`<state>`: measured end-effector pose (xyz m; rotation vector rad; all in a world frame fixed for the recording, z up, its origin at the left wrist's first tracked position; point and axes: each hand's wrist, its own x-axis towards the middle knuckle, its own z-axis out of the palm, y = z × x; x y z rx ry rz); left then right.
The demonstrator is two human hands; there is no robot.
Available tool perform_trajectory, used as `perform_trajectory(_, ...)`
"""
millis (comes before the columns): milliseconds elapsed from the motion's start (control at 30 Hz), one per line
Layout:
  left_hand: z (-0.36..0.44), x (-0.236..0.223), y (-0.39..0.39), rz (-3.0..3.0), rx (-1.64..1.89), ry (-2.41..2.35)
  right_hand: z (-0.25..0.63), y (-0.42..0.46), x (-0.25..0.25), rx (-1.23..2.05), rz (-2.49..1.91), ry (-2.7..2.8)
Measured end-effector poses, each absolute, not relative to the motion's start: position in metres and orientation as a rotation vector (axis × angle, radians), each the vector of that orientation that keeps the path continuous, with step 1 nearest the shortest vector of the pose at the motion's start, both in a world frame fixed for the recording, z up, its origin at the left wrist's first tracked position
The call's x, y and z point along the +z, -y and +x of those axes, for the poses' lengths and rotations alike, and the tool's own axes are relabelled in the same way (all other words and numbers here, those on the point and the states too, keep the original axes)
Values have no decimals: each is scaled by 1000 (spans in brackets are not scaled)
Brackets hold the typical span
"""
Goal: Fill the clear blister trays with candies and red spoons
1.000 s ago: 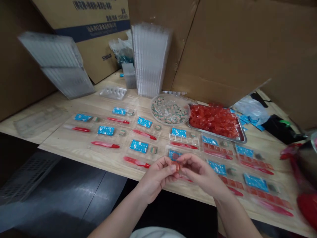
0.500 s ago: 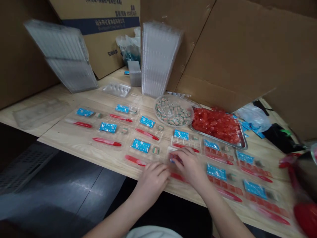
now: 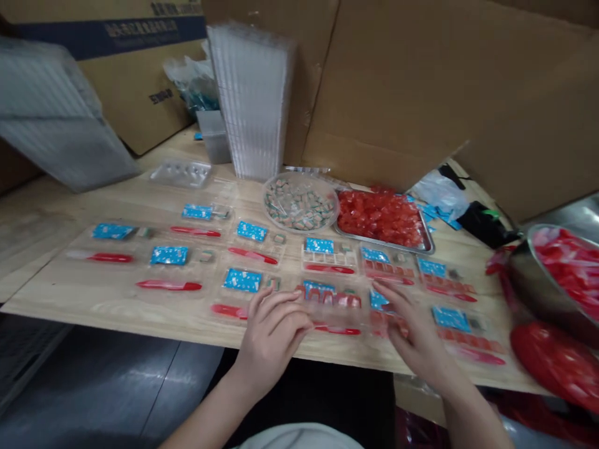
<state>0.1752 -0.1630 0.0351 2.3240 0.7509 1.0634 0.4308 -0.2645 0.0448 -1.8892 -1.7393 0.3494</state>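
While I watch the head feed, the person's left hand (image 3: 274, 340) and right hand (image 3: 416, 330) are apart and open, one on each side of a clear plastic blister tray (image 3: 333, 315) near the front edge of the table; I can see the left fingertips (image 3: 297, 313) at the tray's left end and the right fingers (image 3: 384, 299) at its right side, but the right hand is blurred, so I can't call firm contact there. Inside that tray I've got a blue printed card (image 3: 318, 289), red candies (image 3: 344, 300) and, along the front, a red plastic spoon (image 3: 337, 330). Around it, more blister trays (image 3: 246, 280) lie in rows on the wooden table (image 3: 51, 280), with blue cards and red spoons in them. Behind those I see a clear bowl of small mixed candies (image 3: 299, 202) beside a steel tray of red jelly candies (image 3: 388, 244), a tall stack of clear trays (image 3: 253, 100) against a cardboard box (image 3: 397, 93), and, off to the right, a steel bowl of red candies (image 3: 519, 274)
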Motion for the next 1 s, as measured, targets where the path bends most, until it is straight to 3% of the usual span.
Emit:
perform_trajectory(133, 177, 51, 165, 2102, 1024, -677, 416, 285, 49, 489, -1830, 1609)
perform_trajectory(400, 216, 38, 130, 1671, 730, -1096, 407, 276, 23, 727, -1918, 1056)
perform_trajectory(567, 237, 24, 109, 2019, 577, -1133, 410, 277, 9, 567, -2059, 1074)
perform_trajectory(767, 229, 22, 120, 2527, 774, -984, 418, 292, 21, 456, -2142, 1171)
perform_trajectory(1000, 217, 19, 172, 2751, 340, -669, 412, 289, 19, 345, -2087, 1432)
